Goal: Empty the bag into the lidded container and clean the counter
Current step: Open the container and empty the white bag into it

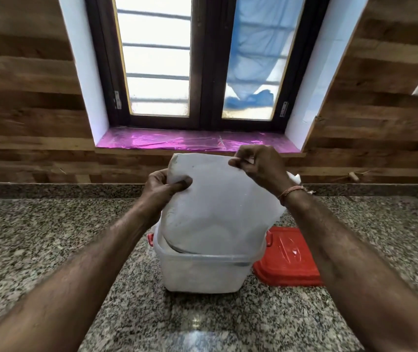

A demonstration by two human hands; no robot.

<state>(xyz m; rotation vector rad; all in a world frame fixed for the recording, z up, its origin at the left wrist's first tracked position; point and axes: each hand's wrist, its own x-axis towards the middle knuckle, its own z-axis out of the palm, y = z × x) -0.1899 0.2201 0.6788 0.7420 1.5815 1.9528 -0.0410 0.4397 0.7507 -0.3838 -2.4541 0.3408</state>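
Two hands, left hand [163,185] and right hand [258,165], pinch the white bag [218,207] upside down over the container [202,273], so it empties; red lid [289,257] waits beside the container.

Daylight enters through the overexposed window [190,59]; the granite tabletop [50,237] shows a soft glare patch near the bottom; wide-angle distortion bends and blurs the edges.

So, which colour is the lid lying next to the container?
Red; the lid shows only in the head view, right of the container.
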